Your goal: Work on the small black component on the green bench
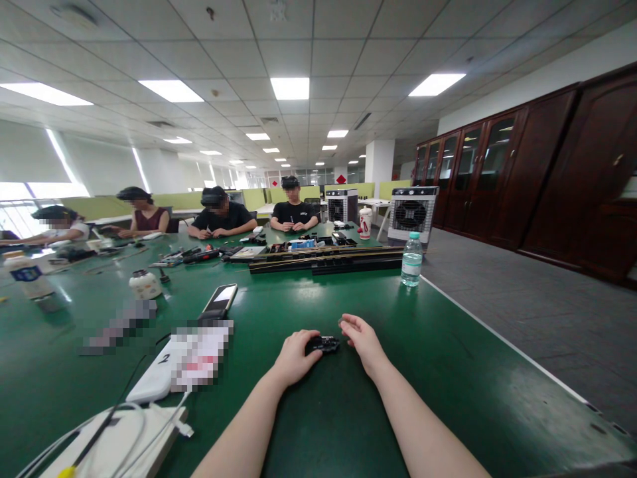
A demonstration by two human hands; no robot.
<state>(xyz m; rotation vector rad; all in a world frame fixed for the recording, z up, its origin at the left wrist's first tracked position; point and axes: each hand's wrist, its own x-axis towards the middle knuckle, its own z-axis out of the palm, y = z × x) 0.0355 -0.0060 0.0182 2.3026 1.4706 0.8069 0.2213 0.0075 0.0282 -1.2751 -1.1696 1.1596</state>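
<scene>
My left hand (pixel 297 357) is closed on the left end of a small black part (pixel 324 344) with light specks on its face, which rests at the green table top. What kind of part it is, I cannot make out. Just to its right, slightly raised and apart from it, is my right hand (pixel 362 342). Its thumb and fingers are pinched together; a tiny object may be between the tips, too small to name.
A water bottle (pixel 411 260) stands at the right edge of the green table (pixel 279 302). Long black strips (pixel 328 263) lie across it ahead. On the left are a phone (pixel 219 300), a white power bank (pixel 158 372), a jar (pixel 145 284) and cables. Several people sit beyond.
</scene>
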